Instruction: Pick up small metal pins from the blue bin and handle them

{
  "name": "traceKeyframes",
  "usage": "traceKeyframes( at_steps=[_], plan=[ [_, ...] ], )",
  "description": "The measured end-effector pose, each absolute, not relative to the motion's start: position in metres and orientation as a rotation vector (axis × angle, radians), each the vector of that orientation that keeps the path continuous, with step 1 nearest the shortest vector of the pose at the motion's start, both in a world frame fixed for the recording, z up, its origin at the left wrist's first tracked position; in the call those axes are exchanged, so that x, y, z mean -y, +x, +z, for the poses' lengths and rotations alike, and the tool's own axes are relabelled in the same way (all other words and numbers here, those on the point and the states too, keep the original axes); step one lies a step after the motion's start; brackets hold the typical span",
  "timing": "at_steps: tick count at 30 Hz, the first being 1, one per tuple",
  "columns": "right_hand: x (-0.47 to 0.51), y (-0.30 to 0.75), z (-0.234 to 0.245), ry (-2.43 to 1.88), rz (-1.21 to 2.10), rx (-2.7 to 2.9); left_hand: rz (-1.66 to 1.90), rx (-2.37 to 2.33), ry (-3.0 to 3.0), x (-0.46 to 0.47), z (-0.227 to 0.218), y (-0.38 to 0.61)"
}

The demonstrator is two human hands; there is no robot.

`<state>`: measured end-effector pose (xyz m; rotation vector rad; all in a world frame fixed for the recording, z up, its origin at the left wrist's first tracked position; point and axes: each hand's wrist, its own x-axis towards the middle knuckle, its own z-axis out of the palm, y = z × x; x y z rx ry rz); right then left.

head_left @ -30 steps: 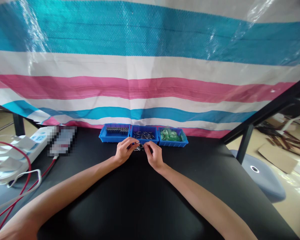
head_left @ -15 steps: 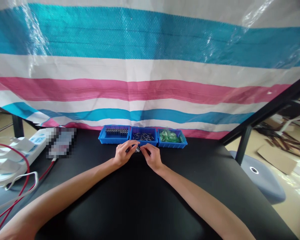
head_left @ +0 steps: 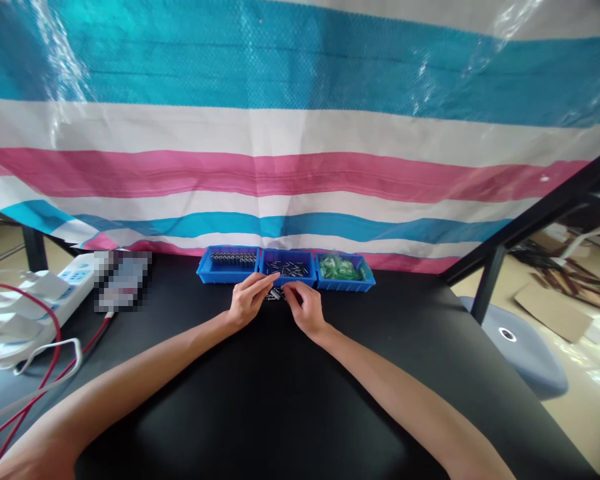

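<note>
My left hand [head_left: 249,301] is in front of the middle blue bin, fingers bent and pressed together. A small silvery metal piece [head_left: 275,293] shows at its fingertips, among thin dark metal bits too small to name. My right hand [head_left: 306,308] faces it from the other side, thumb and forefinger pinched together; what they hold, if anything, is too small to make out. Just beyond the hands, the middle bin [head_left: 312,283] contains many loose, thin metal pins or screws [head_left: 293,269].
The left blue bin [head_left: 229,273] contains rows of dark metal cylinders; the right bin [head_left: 346,285] holds green plastic packets. On the left of the black table [head_left: 280,400] lie a power strip [head_left: 75,273], a pixelated phone-like object [head_left: 123,281] and cables. A striped sheet [head_left: 280,173] hangs behind.
My left fingers have tipped slightly downward, and more of the small metal pieces between the hands now shows. My right hand stays pinched in nearly the same place. The view has shifted slightly.
</note>
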<state>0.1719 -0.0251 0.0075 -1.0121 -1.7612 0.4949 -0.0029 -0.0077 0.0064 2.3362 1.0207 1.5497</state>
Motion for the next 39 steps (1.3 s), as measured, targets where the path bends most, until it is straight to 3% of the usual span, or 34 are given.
traceKeyframes(
  at_steps=[39],
  plan=[
    [0.027, 0.174, 0.008, -1.009, 0.502, 1.740, 1.708, -0.982, 2.040, 0.006, -0.001, 0.002]
  ],
)
